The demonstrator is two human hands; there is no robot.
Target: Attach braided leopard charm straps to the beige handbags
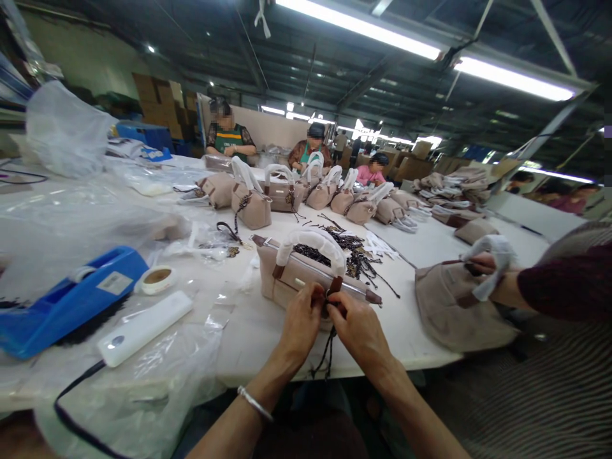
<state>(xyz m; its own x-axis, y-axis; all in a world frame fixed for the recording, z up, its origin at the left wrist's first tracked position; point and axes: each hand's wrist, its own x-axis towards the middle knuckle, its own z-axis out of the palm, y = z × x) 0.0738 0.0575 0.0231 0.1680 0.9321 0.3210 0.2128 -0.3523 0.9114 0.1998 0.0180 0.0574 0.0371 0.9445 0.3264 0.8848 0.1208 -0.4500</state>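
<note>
A beige handbag point(275, 284) with brown trim stands before me on the white table, its handle point(315, 245) wrapped in white padding. At the base of that handle, by the brown leather tab, my left hand point(303, 319) and my right hand point(358, 325) meet with fingers closed in a pinch. Between them is a dark braided cord point(329, 354), whose loose ends hang down the bag's front. My fingertips hide exactly how the cord meets the tab. Behind the bag lies a heap of similar dark cords point(356, 248).
At left are a blue tape dispenser point(102, 284), a tape roll point(157, 279), a white corded device point(146, 327) and plastic sheeting point(86, 217). More handbags point(253, 207) line the back. On the right, a co-worker's arm point(564, 287) reaches to another handbag point(454, 312).
</note>
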